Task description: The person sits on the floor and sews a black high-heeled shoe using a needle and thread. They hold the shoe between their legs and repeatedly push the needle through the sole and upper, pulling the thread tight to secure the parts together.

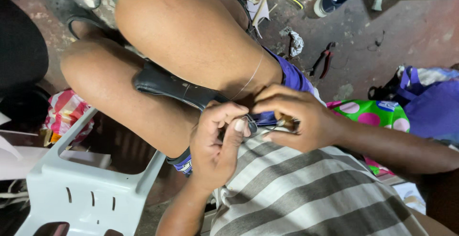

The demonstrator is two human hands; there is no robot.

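Both hands (217, 138) (294, 116) pinched (thread (248, 79) taut)

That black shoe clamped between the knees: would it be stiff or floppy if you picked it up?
The black shoe would probably flex somewhat: its long sole curves slightly between the knees. Its smooth, shiny surface could be a bit slippery. The thin thread running to it looks limp. The left hand and right hand work beside it.

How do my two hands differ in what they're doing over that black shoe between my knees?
The left hand is curled with the thumb pressing down at the shoe's edge, while the right hand pinches a small wooden-handled tool. The left hand comes up from below; the right hand reaches in from the side. Both meet at the same spot, where a thin thread runs.
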